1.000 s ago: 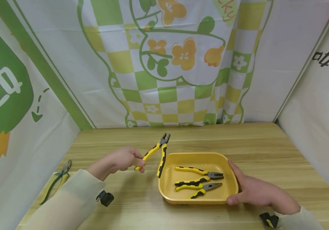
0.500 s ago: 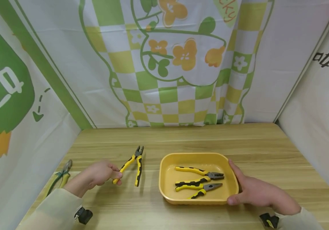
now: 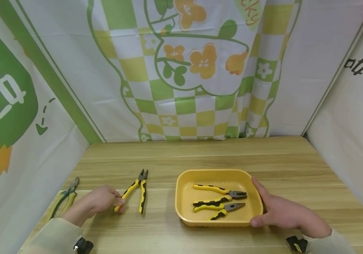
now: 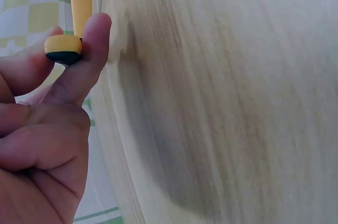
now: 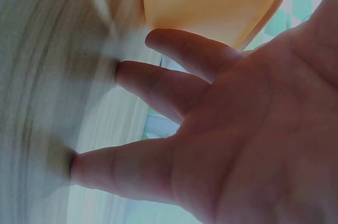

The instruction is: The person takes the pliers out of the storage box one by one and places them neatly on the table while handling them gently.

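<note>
My left hand [image 3: 105,200] pinches the end of one handle of yellow-and-black combination pliers [image 3: 142,176] between thumb and fingers, left of the tray. The pliers' handles are spread and their jaws point away from me; whether they touch the table, I cannot tell. In the left wrist view the yellow handle end [image 4: 63,44] sits between the fingertips. Against the right end of the yellow plastic tray [image 3: 213,223] my right hand [image 3: 283,211] rests, thumb at the near corner. The right wrist view has its straight fingers [image 5: 158,84] reaching down to the table, beside the tray wall.
Inside the tray lie combination pliers [image 3: 237,194] and needle-nose pliers [image 3: 233,206], both with yellow-and-black handles. Green-and-yellow diagonal cutters [image 3: 70,192] lie at the table's left edge, by my left forearm. Printed fabric [image 3: 197,106] hangs behind the wooden table [image 3: 226,151].
My left hand has carried the combination pliers from the tray's left rim leftward and toward me, lower over the table. The right hand and the tray have stayed in place.
</note>
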Tool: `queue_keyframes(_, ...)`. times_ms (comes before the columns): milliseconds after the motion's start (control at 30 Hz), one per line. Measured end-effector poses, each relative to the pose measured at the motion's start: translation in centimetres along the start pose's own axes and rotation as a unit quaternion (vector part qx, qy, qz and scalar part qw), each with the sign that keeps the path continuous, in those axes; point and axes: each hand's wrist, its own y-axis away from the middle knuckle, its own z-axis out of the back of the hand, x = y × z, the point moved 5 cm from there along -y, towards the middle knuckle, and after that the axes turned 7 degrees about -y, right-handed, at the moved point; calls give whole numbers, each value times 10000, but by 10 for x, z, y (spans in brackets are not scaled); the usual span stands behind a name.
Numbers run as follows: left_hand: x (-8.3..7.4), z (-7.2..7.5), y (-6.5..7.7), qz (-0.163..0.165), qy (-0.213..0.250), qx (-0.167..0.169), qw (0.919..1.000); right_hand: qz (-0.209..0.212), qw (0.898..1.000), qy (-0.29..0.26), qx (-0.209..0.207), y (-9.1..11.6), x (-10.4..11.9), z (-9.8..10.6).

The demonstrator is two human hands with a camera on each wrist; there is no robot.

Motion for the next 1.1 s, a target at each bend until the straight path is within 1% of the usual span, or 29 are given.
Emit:
queue_keyframes(200,1,-3,-1,-65,-110,-103,9999,-38,10000,51,-35,1,1,-1)
queue_keyframes(333,0,-3,-1,-16,-231,-102,9997,-28,10000,82,-40,1,1,-1)
queue_keyframes(533,-2,-2,-1,-23,-565,-185,9982,0,9999,99,-46,0,0,0)
queue_keyframes(633,-5,-1,-1,-90,-875,-263,9958,27,9999,134,-57,0,0,0)
queue_keyframes(733,-11,1,-1,-86,-1379,-428,9895,75,9998,151,-67,0,0,0)
queue_keyframes(867,-28,0,1,-130,-2025,-842,9756,96,9998,161,-88,0,0,0)
queue_keyframes(967,-45,-9,3,-352,-2339,-1133,9650,79,9998,144,-89,1,0,0)
queue_keyframes(1033,-54,-18,2,-469,-2480,-1233,9597,38,9999,100,-69,1,0,0)
queue_keyframes(1100,-63,-27,2,-510,-2611,-1267,9556,7,10000,45,-49,1,0,0)
